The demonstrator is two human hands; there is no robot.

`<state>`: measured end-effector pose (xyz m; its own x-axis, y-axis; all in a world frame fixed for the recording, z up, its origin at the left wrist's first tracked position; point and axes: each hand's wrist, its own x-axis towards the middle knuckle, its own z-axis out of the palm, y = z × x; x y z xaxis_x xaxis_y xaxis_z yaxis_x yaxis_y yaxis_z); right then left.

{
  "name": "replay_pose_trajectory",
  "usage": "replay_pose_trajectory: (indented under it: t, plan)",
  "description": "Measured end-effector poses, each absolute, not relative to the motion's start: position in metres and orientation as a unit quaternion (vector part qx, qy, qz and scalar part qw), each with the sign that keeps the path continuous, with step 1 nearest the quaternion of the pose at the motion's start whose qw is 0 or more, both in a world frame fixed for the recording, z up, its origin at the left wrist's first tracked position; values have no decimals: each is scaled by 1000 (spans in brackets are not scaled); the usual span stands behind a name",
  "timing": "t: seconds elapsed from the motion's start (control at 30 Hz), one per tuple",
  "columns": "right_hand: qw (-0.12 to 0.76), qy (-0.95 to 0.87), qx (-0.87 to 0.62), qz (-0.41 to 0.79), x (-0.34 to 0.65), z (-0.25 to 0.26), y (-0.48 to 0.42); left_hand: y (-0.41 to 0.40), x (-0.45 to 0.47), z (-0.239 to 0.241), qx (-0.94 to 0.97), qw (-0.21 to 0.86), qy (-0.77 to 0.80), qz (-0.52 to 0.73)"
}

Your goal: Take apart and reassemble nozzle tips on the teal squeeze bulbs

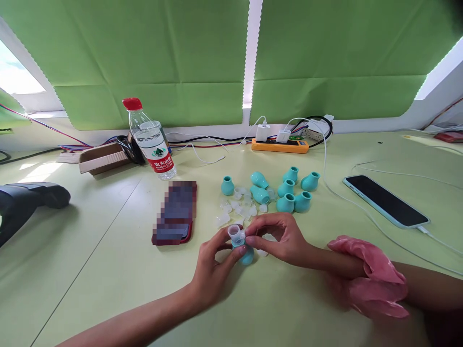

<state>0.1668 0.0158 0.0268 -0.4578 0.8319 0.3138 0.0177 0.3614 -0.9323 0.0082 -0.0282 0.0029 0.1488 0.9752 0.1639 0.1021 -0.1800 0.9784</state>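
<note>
My left hand (217, 264) is closed around a teal rubber bulb (247, 258), low over the table. A translucent plastic fitting (236, 233) with a round open mouth sits at the bulb's top, its mouth facing up. My right hand (280, 237) pinches at the fitting's side; whatever is between its fingertips is mostly covered. Just beyond the hands lie several loose translucent plastic pieces (244, 210). Several more teal bulbs (285, 203) stand or lie behind and to the right of these pieces. A pink scrunchie-like band (378, 282) circles my right forearm.
Left of the parts lies a red-cased phone (175, 212). A water bottle (155, 144) and an open cardboard box (103, 159) stand behind it. An orange power strip (280, 145) runs along the wall. On the right, another phone (387, 201) is on a white cable. A dark device (32, 200) intrudes at left.
</note>
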Motion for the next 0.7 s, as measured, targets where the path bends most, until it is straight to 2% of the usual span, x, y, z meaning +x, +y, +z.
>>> replay_pose_trajectory:
  t: [0.7]
  plan:
    - [424,-835,-211,281,174,35,25,-28,7,3,659,367,450,479]
